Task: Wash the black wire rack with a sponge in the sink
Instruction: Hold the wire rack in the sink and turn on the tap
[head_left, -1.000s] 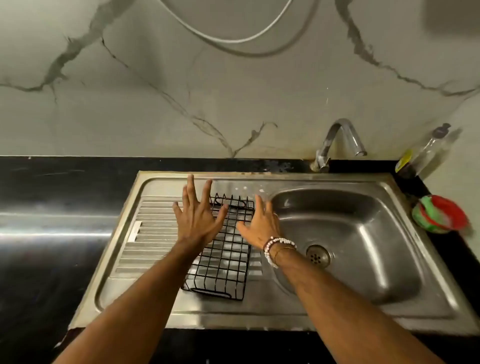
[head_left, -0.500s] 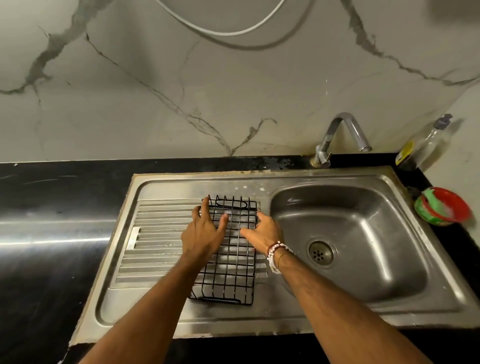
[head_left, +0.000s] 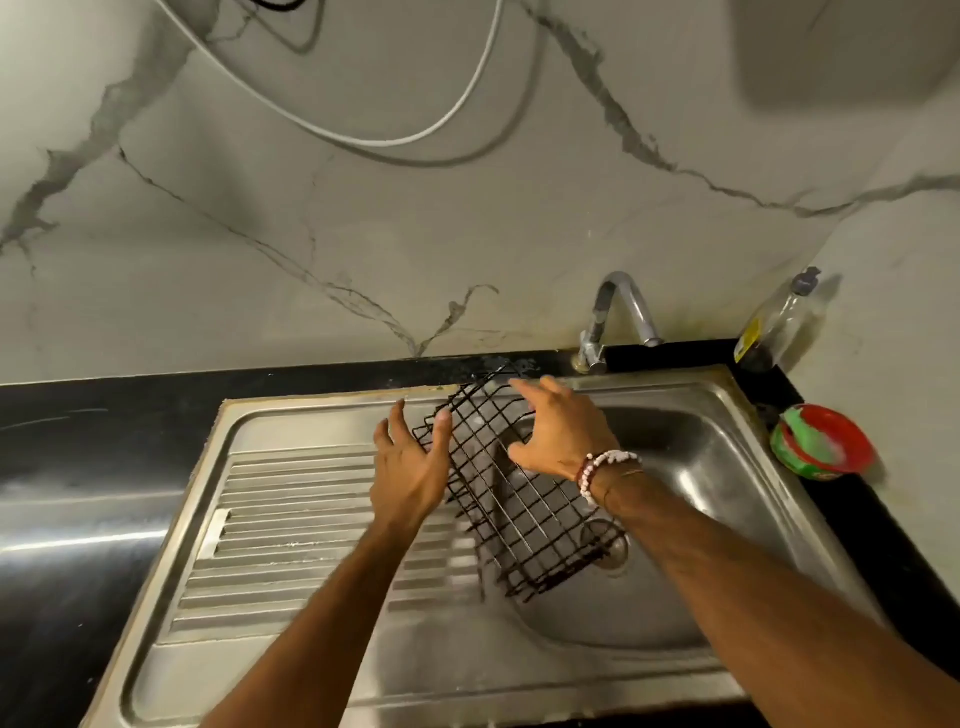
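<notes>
The black wire rack (head_left: 524, 519) is lifted and tilted over the left part of the steel sink basin (head_left: 717, 467), its near end low over the drain (head_left: 617, 553). My right hand (head_left: 563, 431), with a bead bracelet at the wrist, grips the rack's far right edge. My left hand (head_left: 410, 462) holds the far left edge, thumb on top of the wires and fingers spread. A green sponge (head_left: 800, 441) lies in a red bowl (head_left: 841, 447) on the counter to the right of the sink.
The ribbed steel drainboard (head_left: 311, 525) lies left of the basin. A faucet (head_left: 623, 306) stands at the back, its spout over the basin. A clear soap bottle (head_left: 779, 322) leans in the back right corner. Black counter (head_left: 78, 467) surrounds the sink.
The rack lay flat on the drainboard under my hands. Both hands have taken hold of it, lifted it and swung it right, tilted over the basin.
</notes>
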